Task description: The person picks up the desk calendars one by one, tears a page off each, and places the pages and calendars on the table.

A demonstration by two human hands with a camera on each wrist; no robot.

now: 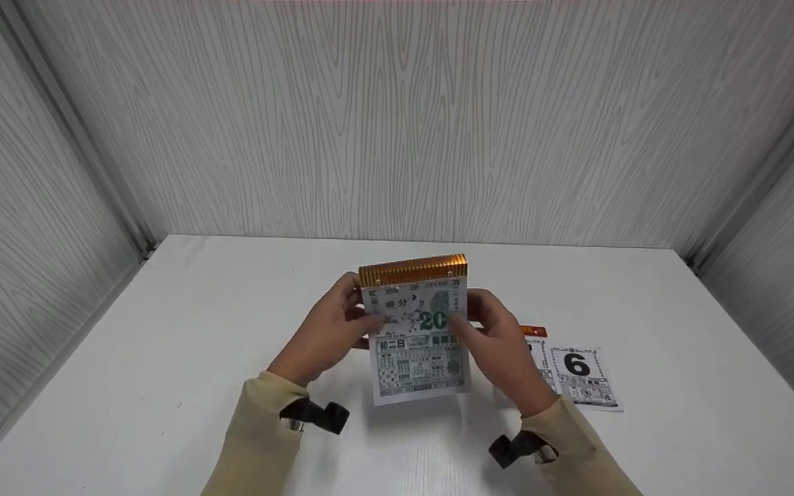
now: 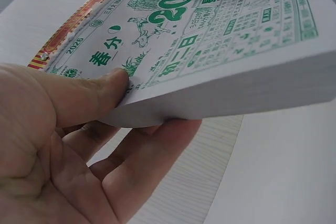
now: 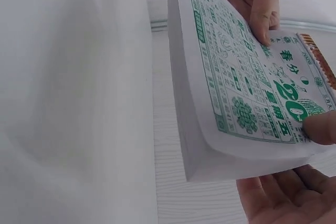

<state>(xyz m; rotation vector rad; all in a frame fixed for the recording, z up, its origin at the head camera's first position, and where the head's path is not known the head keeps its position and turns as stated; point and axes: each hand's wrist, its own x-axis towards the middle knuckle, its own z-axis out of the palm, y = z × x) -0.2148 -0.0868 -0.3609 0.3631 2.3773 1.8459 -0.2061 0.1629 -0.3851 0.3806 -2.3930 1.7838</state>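
Observation:
A thick tear-off calendar (image 1: 419,358) with a gold-and-red top strip hangs above the white table, tilted, its front page printed in green with a large 20. My left hand (image 1: 331,331) grips its left edge, thumb on the page and fingers beneath the block, as the left wrist view shows. On the opposite edge my right hand (image 1: 500,344) holds it likewise, thumb beside the number. In the right wrist view the thick stack of pages (image 3: 191,124) is seen from its lower corner, with the right fingers (image 3: 289,192) under it.
To the right on the white table (image 1: 163,344) lies a loose page (image 1: 583,379) with a black 6. Next to it, partly behind the right hand, is another printed sheet with a red strip (image 1: 533,331). Wood-grain panels (image 1: 397,124) stand at the back and sides.

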